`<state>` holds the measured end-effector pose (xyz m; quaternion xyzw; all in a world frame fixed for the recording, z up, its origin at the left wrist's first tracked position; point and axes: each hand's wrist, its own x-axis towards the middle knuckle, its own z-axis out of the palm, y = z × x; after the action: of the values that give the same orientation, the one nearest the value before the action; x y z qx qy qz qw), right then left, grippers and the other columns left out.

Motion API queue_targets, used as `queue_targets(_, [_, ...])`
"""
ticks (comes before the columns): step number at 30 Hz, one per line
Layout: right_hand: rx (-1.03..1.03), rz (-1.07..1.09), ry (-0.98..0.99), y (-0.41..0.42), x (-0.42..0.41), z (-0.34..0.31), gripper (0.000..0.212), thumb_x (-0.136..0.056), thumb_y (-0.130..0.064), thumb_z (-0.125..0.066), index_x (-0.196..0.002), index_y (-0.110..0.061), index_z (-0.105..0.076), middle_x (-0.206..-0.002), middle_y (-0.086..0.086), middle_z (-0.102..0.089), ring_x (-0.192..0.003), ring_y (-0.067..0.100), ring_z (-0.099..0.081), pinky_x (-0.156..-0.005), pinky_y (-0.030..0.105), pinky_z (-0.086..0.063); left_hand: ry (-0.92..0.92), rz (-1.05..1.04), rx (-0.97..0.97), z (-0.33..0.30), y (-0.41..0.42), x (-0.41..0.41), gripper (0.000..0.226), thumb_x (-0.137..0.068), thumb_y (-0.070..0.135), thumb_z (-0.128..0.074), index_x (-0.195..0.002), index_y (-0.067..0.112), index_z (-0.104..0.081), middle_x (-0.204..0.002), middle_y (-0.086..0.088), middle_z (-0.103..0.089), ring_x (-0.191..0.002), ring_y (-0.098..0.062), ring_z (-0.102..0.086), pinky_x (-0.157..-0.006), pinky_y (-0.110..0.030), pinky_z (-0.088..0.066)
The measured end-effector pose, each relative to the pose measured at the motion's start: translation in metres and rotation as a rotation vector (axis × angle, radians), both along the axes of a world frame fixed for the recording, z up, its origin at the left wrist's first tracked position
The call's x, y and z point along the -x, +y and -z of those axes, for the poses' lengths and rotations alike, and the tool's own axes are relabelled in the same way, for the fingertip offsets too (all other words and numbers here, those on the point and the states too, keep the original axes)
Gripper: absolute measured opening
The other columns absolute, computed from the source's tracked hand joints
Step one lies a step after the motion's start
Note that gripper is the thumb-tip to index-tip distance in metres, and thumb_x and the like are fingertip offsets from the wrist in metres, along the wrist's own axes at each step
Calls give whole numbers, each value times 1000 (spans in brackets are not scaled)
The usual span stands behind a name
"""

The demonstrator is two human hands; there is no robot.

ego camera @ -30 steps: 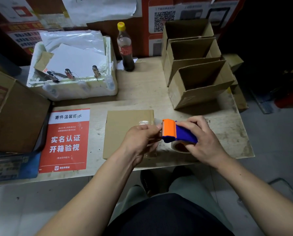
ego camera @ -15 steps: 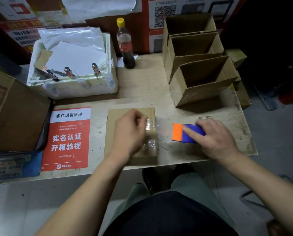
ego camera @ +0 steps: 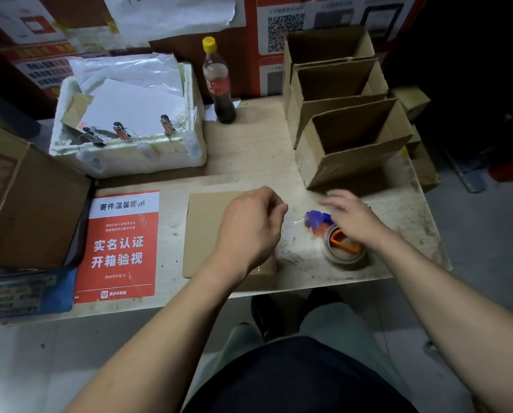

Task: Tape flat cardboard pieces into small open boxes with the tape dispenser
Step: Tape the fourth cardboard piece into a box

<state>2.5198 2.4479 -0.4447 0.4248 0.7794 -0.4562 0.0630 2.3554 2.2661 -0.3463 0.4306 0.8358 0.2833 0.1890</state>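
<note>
A flat cardboard piece (ego camera: 204,234) lies on the table (ego camera: 249,153) near its front edge. My left hand (ego camera: 249,228) is over its right part, fingers curled down at the far right edge, which the hand hides. The tape dispenser (ego camera: 338,242), blue and orange with a roll of clear tape, lies on its side on the table to the right of the cardboard. My right hand (ego camera: 353,216) is blurred just above it, fingers stretched out and holding nothing. Three taped open boxes (ego camera: 353,153) stand in a row at the back right.
A white foam box (ego camera: 130,156) with papers and clips sits at the back left, a cola bottle (ego camera: 219,84) beside it. A red notice sheet (ego camera: 121,245) lies left of the cardboard. A large brown carton (ego camera: 26,198) stands at the far left.
My right hand has let go of the tape dispenser, which now lies on its side. My left hand went from pressing flat on the taped cardboard to curling its fingers at the right edge.
</note>
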Motion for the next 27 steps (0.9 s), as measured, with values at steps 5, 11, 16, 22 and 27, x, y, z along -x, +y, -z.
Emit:
queue_targets(5, [364,-79,380,-42,33,-46,33,-102,-44,-55,-120,-23,-73,-115,-2,-74,-116,13,-65,-99,30,-51,-66,-56,2,8,-9,10,13,-96,28,-66,-85,20,-65,-81,5,-69,-81,-20,-63,-76,-36,-48])
queue_targets(11, [511,85,301,-62,35,-21,18,-81,-15,-85,-85,-4,-71,-72,13,-67,-65,18,-62,-60,28,-52,-165,-240,52,35,-31,21,14,-95,28,-66,-87,17,-70,-75,7,-67,-78,-19,-63,-74,-32,-47])
queue_targets(16, [702,465,251,-80,29,5,24,-79,-15,-85,-86,-4,-65,-66,9,-63,-59,14,-59,-48,20,-41,88,-252,118,75,-47,9,25,-97,39,-64,-94,16,-75,-87,-5,-74,-89,-29,-64,-74,-36,-42])
queue_targets(22, [615,658,312,-96,33,26,19,-91,-21,-77,-83,-9,-65,-63,3,-62,-59,12,-57,-52,22,-43,277,-212,105,99,-48,4,23,-96,36,-66,-88,15,-71,-79,-7,-70,-82,-33,-61,-72,-41,-44])
queue_targets(27, [416,658,290,-111,42,42,20,-98,-29,-70,-88,-11,-66,-69,1,-62,-65,10,-56,-61,24,-47,616,-66,168,114,-46,10,28,-92,27,-69,-69,14,-59,-61,-6,-58,-65,-30,-52,-65,-38,-27])
